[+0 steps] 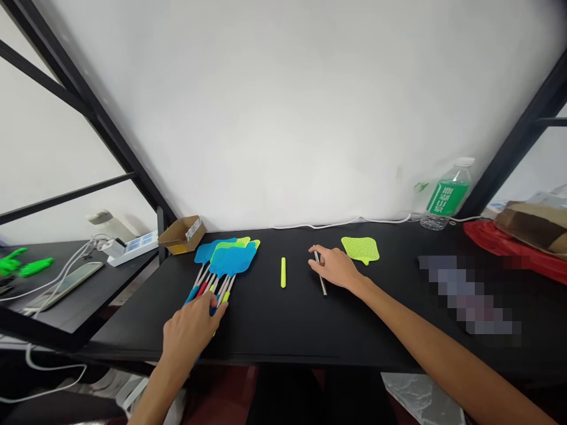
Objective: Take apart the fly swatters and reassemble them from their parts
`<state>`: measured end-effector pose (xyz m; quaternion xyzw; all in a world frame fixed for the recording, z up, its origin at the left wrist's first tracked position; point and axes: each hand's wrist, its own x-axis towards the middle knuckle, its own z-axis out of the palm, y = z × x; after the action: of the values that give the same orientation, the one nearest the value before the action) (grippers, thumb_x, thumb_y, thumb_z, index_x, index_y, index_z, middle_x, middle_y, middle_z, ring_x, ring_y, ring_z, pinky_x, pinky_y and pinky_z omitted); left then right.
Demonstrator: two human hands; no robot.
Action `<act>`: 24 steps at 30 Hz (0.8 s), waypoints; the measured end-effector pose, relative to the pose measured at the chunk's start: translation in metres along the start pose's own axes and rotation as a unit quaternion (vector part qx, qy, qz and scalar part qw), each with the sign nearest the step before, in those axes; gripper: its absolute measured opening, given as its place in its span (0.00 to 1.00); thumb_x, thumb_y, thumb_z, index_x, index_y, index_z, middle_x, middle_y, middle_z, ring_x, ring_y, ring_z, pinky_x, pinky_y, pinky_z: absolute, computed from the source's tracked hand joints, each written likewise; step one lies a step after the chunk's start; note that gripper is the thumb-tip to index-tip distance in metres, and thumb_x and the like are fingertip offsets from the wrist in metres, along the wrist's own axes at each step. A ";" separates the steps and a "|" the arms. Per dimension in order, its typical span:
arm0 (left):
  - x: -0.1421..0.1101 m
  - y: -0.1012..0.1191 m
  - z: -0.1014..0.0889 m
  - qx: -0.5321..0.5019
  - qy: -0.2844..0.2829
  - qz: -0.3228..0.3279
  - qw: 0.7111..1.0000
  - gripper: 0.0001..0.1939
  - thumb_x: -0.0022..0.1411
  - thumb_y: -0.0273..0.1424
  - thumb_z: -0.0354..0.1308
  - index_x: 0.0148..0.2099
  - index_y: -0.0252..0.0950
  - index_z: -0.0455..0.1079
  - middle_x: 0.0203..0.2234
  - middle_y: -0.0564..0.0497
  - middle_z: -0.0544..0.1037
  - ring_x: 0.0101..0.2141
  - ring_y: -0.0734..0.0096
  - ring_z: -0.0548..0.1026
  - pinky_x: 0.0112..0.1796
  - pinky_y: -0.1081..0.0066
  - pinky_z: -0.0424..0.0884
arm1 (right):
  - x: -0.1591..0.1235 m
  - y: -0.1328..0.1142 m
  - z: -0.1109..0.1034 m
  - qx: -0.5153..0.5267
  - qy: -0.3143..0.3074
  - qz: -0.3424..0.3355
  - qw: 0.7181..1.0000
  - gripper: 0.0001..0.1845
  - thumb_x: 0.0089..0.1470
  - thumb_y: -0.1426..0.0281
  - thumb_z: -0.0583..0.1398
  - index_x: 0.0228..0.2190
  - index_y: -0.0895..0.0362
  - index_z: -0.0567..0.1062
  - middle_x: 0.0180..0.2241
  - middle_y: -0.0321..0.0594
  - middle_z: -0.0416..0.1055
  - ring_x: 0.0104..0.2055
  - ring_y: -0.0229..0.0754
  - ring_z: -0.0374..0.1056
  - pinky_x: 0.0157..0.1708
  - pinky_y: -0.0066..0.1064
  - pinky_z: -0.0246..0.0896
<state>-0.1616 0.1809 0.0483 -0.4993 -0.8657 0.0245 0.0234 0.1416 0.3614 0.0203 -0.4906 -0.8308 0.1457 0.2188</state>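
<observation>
A stack of fly swatters (233,260) lies at the left of the black table, with blue and yellow-green mesh heads pointing to the wall. My left hand (195,324) is closed over their handles near the front edge; its fingertips are partly hidden. My right hand (336,267) is over a thin metal rod (322,281), fingers apart and touching or almost touching it. Just beyond that hand lies a loose yellow-green swatter head (361,249) with a short stub. Between my hands is a separate yellow-green handle (283,273), lying flat.
A small open cardboard box (181,235) stands behind the swatters. At the back right is a water bottle (447,195), near a white cable along the wall. A red bag (491,242) and a blurred-out object (465,295) lie right. A phone (66,286) rests on the left table.
</observation>
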 end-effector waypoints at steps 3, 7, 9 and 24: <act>-0.001 0.010 -0.001 -0.008 0.011 0.020 1.000 0.17 0.67 0.46 0.45 0.41 0.42 0.69 0.37 0.45 0.79 0.39 0.47 0.78 0.34 0.63 0.66 | 0.000 0.002 -0.001 0.016 0.002 0.003 1.000 0.18 0.59 0.61 0.56 0.49 0.49 0.75 0.24 0.32 0.74 0.30 0.43 0.70 0.27 0.30 0.51; -0.005 0.011 -0.006 -0.005 0.009 0.011 1.000 0.18 0.68 0.46 0.43 0.46 0.43 0.68 0.37 0.44 0.79 0.39 0.45 0.78 0.35 0.61 0.67 | 0.002 0.006 -0.001 0.037 0.010 -0.005 0.999 0.18 0.59 0.61 0.55 0.48 0.50 0.75 0.22 0.32 0.72 0.29 0.41 0.69 0.27 0.30 0.50; -0.012 0.004 -0.007 0.003 -0.013 0.002 1.000 0.18 0.68 0.45 0.43 0.47 0.43 0.68 0.37 0.44 0.79 0.38 0.45 0.78 0.34 0.61 0.67 | 0.002 0.008 0.000 0.050 0.010 -0.008 0.999 0.17 0.59 0.61 0.55 0.47 0.51 0.76 0.22 0.32 0.71 0.28 0.41 0.68 0.27 0.30 0.50; -0.063 -0.030 0.015 -0.012 0.002 0.063 0.998 0.22 0.68 0.36 0.41 0.61 0.43 0.63 0.54 0.43 0.75 0.44 0.52 0.79 0.33 0.66 0.68 | 0.003 0.009 0.003 0.109 -0.001 -0.050 0.993 0.18 0.55 0.68 0.59 0.48 0.52 0.75 0.22 0.32 0.74 0.29 0.42 0.70 0.34 0.31 0.57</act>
<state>-0.1573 0.1110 0.0343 -0.5534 -0.8326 0.0145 0.0178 0.1458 0.3686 0.0147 -0.4215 -0.8336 0.2248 0.2772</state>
